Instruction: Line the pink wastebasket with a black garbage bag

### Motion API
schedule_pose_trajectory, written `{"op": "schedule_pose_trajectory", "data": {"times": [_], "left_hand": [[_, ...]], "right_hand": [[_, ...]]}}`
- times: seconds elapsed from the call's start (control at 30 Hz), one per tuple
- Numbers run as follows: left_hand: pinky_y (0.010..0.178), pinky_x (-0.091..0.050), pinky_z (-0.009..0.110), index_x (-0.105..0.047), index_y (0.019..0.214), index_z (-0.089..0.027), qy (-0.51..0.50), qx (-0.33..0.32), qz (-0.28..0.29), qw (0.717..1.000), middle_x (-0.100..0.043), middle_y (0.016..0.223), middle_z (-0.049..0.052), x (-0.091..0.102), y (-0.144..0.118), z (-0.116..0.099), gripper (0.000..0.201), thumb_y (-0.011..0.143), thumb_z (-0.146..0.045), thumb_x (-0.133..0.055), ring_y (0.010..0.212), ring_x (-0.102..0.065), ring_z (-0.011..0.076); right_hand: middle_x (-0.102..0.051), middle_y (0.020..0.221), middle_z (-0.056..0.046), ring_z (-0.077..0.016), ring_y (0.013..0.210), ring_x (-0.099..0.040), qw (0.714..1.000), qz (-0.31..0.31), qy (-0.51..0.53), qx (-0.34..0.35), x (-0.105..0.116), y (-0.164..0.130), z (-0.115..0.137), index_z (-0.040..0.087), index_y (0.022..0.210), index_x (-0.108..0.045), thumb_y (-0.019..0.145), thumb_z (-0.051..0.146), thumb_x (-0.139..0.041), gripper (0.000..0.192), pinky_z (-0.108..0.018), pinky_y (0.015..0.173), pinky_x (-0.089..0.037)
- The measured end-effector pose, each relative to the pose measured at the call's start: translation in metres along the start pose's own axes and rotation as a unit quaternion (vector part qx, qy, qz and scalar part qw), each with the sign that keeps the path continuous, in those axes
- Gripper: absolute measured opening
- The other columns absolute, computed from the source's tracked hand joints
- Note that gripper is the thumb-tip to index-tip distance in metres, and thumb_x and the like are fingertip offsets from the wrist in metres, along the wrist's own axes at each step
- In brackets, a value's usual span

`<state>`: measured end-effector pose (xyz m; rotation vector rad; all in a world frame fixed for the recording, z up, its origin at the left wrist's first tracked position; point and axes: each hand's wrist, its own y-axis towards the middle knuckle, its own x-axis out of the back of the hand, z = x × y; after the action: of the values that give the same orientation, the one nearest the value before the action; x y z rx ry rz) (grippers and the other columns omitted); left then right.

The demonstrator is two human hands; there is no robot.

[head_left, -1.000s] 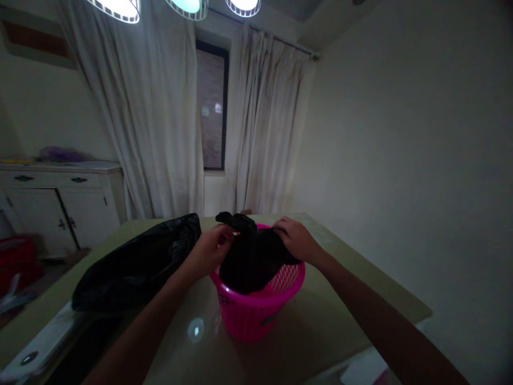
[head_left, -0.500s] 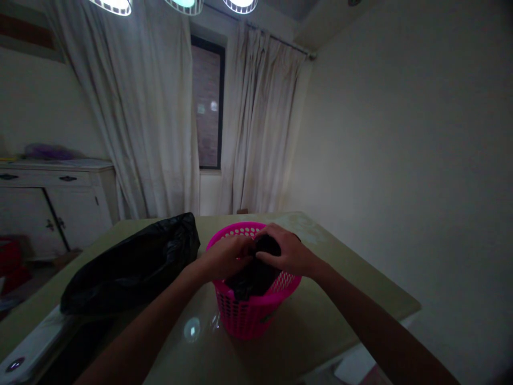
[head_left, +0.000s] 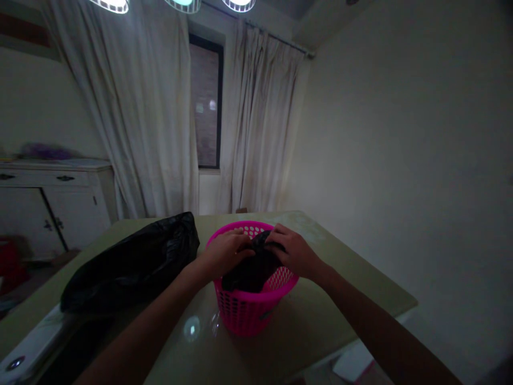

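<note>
Left hand (head_left: 226, 250) and right hand (head_left: 294, 250) are gripping a black bag (head_left: 249, 274), which is sitting bunched inside the pink basket (head_left: 244, 315), not yet covering its rim. Second bag (head_left: 132, 259) is lying on the table (head_left: 340, 299).

Smooth, perforated plastic with a slight sheen is shown by the pink basket (head_left: 242, 314), and thin, crumpled plastic film by the small black bag (head_left: 246, 274) inside it. In the large black bag (head_left: 132, 262), the film is creased and faintly glossy, while lamplight is mirrored in the polished, smooth tabletop (head_left: 332, 302). Softly folded, matt cloth is seen in the curtains (head_left: 148, 117), and a plain matt finish on the wall (head_left: 380, 139).
</note>
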<state>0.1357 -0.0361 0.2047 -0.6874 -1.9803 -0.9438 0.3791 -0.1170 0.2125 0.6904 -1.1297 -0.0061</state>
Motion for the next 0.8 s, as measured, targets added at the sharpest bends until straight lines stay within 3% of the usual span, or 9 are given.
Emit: {"op": "schedule_pose_trajectory", "data": {"times": [0.2, 0.33, 0.43, 0.57, 0.7, 0.73, 0.8], "left_hand": [[0.09, -0.051, 0.037, -0.079, 0.109, -0.022, -0.018, 0.003, -0.086, 0.996, -0.071, 0.111, 0.008, 0.006, -0.007, 0.001, 0.019, 0.101, -0.025, -0.062, 0.096, -0.07, 0.0228], [0.077, -0.048, 0.035, -0.073, 0.102, -0.021, 0.02, 0.031, -0.119, 0.992, -0.074, 0.1, 0.006, 0.002, -0.008, -0.01, 0.012, 0.096, -0.026, -0.063, 0.083, -0.069, 0.0224], [0.071, -0.043, 0.035, -0.07, 0.101, -0.024, 0.069, 0.045, -0.108, 0.991, -0.076, 0.092, 0.004, 0.001, -0.008, -0.017, 0.01, 0.096, -0.029, -0.063, 0.081, -0.071, 0.0254], [0.068, -0.039, 0.034, -0.064, 0.097, -0.026, 0.104, 0.091, -0.11, 0.984, -0.077, 0.091, 0.004, 0.006, -0.015, -0.009, 0.009, 0.098, -0.033, -0.058, 0.081, -0.072, 0.0254], [0.069, -0.04, 0.035, -0.06, 0.098, -0.026, 0.109, 0.181, -0.126, 0.969, -0.077, 0.094, 0.006, 0.01, -0.024, 0.01, 0.014, 0.1, -0.037, -0.053, 0.085, -0.073, 0.0283], [0.072, -0.043, 0.036, -0.06, 0.1, -0.025, 0.088, 0.18, -0.127, 0.971, -0.076, 0.095, 0.007, 0.01, -0.025, 0.013, 0.013, 0.099, -0.035, -0.052, 0.087, -0.073, 0.0287], [0.08, -0.048, 0.037, -0.062, 0.108, -0.024, 0.009, 0.116, -0.114, 0.987, -0.076, 0.103, 0.008, 0.008, -0.023, 0.016, 0.017, 0.094, -0.028, -0.055, 0.094, -0.072, 0.0275]], "right_hand": [[-0.068, 0.107, -0.009, -0.0242, 0.103, -0.064, 0.999, 0.015, -0.007, -0.034, 0.009, -0.004, -0.004, 0.017, 0.1, -0.078, 0.1, 0.016, -0.07, 0.008, -0.039, 0.095, -0.05], [-0.069, 0.115, -0.01, -0.0262, 0.112, -0.063, 0.999, -0.032, 0.012, -0.025, 0.007, 0.003, 0.022, 0.018, 0.117, -0.075, 0.1, 0.036, -0.074, 0.025, -0.042, 0.102, -0.049], [-0.072, 0.111, -0.011, -0.0293, 0.109, -0.064, 0.997, 0.002, -0.069, -0.037, -0.001, 0.01, 0.038, 0.017, 0.11, -0.076, 0.094, 0.052, -0.081, 0.038, -0.044, 0.099, -0.048], [-0.076, 0.104, -0.009, -0.0282, 0.104, -0.066, 0.986, 0.068, -0.147, -0.035, -0.006, 0.01, 0.03, 0.018, 0.096, -0.076, 0.1, 0.032, -0.076, 0.015, -0.044, 0.095, -0.044], [-0.076, 0.101, -0.007, -0.0265, 0.1, -0.065, 0.991, 0.031, -0.116, -0.053, -0.003, 0.002, 0.014, 0.019, 0.096, -0.076, 0.099, 0.026, -0.075, 0.007, -0.042, 0.091, -0.043], [-0.076, 0.102, -0.008, -0.0265, 0.101, -0.065, 0.993, 0.013, -0.103, -0.059, -0.004, 0.002, 0.014, 0.019, 0.098, -0.076, 0.097, 0.023, -0.074, 0.004, -0.042, 0.092, -0.043], [-0.074, 0.108, -0.009, -0.0274, 0.105, -0.064, 0.994, -0.015, -0.085, -0.067, -0.005, 0.002, 0.018, 0.018, 0.104, -0.075, 0.092, 0.016, -0.074, 0.012, -0.042, 0.095, -0.044]]}}
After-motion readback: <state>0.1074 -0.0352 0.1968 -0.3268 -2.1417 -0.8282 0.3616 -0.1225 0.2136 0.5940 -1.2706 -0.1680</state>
